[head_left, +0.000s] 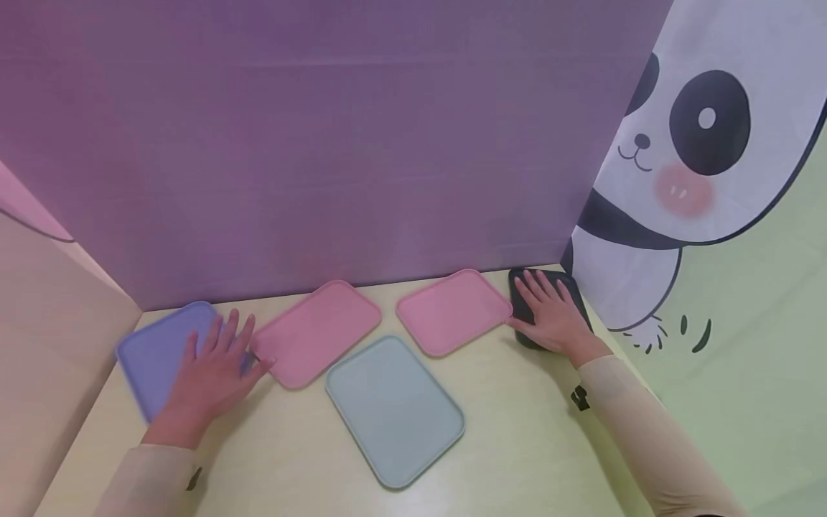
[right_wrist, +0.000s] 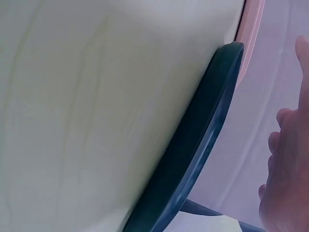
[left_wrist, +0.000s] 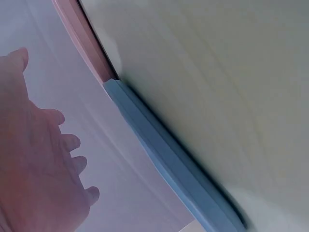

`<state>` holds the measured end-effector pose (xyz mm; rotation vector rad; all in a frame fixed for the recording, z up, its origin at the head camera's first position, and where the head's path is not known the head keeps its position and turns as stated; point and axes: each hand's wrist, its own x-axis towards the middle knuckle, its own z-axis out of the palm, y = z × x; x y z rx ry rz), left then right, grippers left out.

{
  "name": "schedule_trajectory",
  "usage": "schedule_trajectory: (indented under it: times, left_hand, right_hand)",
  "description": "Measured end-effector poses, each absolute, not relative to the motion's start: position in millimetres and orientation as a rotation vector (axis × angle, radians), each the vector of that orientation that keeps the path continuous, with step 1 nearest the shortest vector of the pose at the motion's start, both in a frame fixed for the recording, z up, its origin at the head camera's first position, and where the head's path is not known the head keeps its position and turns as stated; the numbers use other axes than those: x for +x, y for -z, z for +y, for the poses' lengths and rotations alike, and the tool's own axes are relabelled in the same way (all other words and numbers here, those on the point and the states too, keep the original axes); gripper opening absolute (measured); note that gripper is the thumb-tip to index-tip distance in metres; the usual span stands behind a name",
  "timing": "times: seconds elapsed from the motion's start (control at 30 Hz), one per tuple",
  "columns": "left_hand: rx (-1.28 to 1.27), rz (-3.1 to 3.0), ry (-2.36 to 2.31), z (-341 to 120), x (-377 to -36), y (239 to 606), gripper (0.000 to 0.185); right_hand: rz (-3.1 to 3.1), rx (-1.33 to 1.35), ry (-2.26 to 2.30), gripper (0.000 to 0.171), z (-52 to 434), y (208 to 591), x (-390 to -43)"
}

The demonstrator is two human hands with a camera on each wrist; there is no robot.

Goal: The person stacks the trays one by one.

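In the head view my left hand (head_left: 213, 377) is over the right side of a blue-purple tray (head_left: 151, 352), fingers straight and spread. The left wrist view shows that hand (left_wrist: 38, 159) above the blue tray edge (left_wrist: 166, 152). At the far right, my right hand (head_left: 552, 316) is over a black tray (head_left: 522, 307), its fingers also spread. Its thumb tip overlaps the corner of the right pink tray (head_left: 452, 312) in the head view. In the right wrist view the hand (right_wrist: 289, 169) appears beside the dark tray's rim (right_wrist: 193, 135). Neither hand grips anything.
Another pink tray (head_left: 323, 327) lies right of the blue one. A grey-green tray (head_left: 394, 409) sits nearer, between the pink trays. Behind the light wooden table (head_left: 517, 445) stands a purple wall (head_left: 323, 143). A panda-printed wall (head_left: 743, 251) borders the right side.
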<state>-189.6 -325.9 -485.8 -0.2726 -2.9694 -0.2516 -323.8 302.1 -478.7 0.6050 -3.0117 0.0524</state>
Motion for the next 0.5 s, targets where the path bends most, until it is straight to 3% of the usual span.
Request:
schedule_trajectory:
  times: [0.33,0.5]
  left_hand:
    - [-0.3,-2.93,0.286,-318,-193,489,0.087]
    - [-0.318,-2.84,0.342,-312,-191,490,0.078]
  right_hand:
    - [-2.965,0.641,-0.125,0.096,296,477,-315]
    - [-2.827,0.714,-0.324,0.086,284,482,-309]
